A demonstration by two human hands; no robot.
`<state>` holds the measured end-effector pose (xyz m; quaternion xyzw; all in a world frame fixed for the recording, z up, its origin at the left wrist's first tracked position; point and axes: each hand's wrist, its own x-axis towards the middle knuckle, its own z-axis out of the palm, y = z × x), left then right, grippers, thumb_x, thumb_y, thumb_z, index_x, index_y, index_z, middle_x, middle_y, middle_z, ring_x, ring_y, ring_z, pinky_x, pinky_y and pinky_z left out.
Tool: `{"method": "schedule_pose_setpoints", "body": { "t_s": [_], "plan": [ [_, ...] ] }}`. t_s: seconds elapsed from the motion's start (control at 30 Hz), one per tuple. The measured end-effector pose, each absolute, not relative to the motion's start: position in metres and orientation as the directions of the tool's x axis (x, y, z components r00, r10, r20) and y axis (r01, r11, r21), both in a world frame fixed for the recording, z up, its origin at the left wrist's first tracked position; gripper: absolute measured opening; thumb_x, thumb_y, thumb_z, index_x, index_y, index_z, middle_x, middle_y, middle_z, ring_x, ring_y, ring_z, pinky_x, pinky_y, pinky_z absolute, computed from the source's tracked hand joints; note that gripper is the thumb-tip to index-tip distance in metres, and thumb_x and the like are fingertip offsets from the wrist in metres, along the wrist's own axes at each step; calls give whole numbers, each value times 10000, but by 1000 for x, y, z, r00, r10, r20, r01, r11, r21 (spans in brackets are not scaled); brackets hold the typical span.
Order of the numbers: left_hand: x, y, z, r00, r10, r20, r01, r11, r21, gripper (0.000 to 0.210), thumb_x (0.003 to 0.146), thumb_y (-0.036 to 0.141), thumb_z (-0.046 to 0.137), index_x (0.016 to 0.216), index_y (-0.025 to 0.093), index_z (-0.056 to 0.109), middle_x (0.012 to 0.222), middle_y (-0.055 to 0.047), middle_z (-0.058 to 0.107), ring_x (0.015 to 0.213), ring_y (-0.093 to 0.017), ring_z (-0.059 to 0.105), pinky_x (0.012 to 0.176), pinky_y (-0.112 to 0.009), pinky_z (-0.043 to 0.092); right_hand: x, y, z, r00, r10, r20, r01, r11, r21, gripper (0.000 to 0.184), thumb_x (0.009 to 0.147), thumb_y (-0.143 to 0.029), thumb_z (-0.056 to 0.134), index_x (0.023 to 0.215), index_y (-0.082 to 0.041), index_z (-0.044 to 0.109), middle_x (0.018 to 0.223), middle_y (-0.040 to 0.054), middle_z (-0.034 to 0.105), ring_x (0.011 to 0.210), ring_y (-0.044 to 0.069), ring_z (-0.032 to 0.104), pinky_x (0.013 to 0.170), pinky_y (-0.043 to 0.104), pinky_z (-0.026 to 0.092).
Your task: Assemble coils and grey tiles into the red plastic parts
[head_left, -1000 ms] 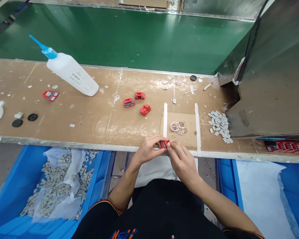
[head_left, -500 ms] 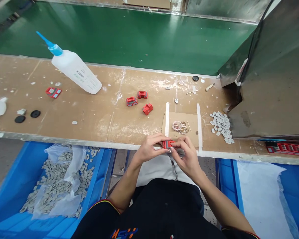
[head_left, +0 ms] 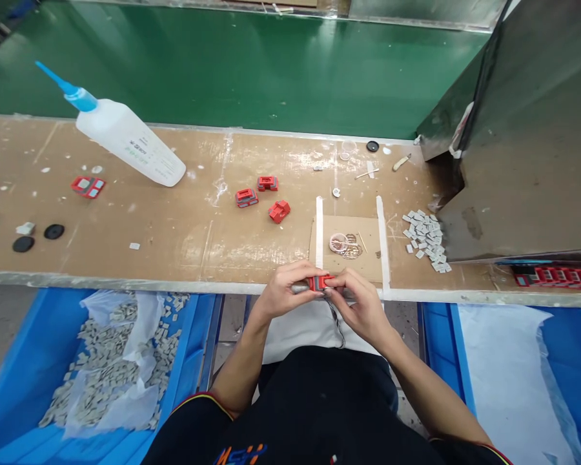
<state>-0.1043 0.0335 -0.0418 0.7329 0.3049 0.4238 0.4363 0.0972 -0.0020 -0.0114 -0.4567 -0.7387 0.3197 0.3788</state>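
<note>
At the front edge of the bench, my left hand [head_left: 289, 290] grips the left end of a small red and grey toy vehicle part [head_left: 318, 283] between thumb and fingers. My right hand [head_left: 362, 309] pinches its right end; whether a smaller piece sits under those fingertips cannot be seen. Just beyond the hands lies a cardboard pad [head_left: 368, 261] between white tape strips, with a small round dish [head_left: 337, 243] and a shiny smear of glue [head_left: 352, 250] on it. Three similar red pieces [head_left: 279, 211] rest further left on the bench.
A white bottle with blue nozzle [head_left: 130, 143] lies left. Small grey tiles [head_left: 423, 236] are heaped right, beside a metal housing [head_left: 523, 148]. A row of red vehicles [head_left: 559, 278] lies far right. Blue bins [head_left: 10, 374] flank me below; a green belt [head_left: 223, 71] runs behind.
The camera view has shifted slightly, so bench items appear a little further left. Both hands keep hold of the red toy vehicle part at the bench edge, with only slight finger movement.
</note>
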Motion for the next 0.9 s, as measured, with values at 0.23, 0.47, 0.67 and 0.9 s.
{"method": "schedule_pose_setpoints", "body": {
  "t_s": [0.23,0.47,0.67,0.9],
  "plan": [
    [-103,34,-39,524,785,331,103,-444,890,316,911,361,711,1149,154,728,910,-95,732,816,-189,689,755,-302,555,112,1,-2,-481,846,232,630,517,-579,175,1021,-224,491,872,-225,583,781,40,595,706,189,556,632,308,436],
    [-104,34,-34,535,801,271,131,-395,909,254,911,323,709,1088,141,731,884,-87,707,799,-185,654,744,-304,532,110,13,-6,-540,807,238,576,560,-595,227,1028,-197,442,812,-221,508,733,14,541,667,169,529,618,279,426],
    [-97,25,-41,382,890,249,-193,-186,963,309,884,362,742,1151,206,724,1026,-83,716,896,-183,706,777,-278,577,101,-5,5,-355,888,293,482,442,-756,218,1009,-275,547,1220,-220,551,1073,93,613,935,205,645,776,319,560],
    [-87,12,-19,352,881,317,54,-358,932,245,889,189,699,1133,215,704,1133,-97,750,1105,-228,695,976,-374,554,100,-20,-1,-253,923,289,487,380,-787,353,1008,-242,559,1359,-272,531,1040,74,635,912,204,677,787,337,596]
  ]
}}
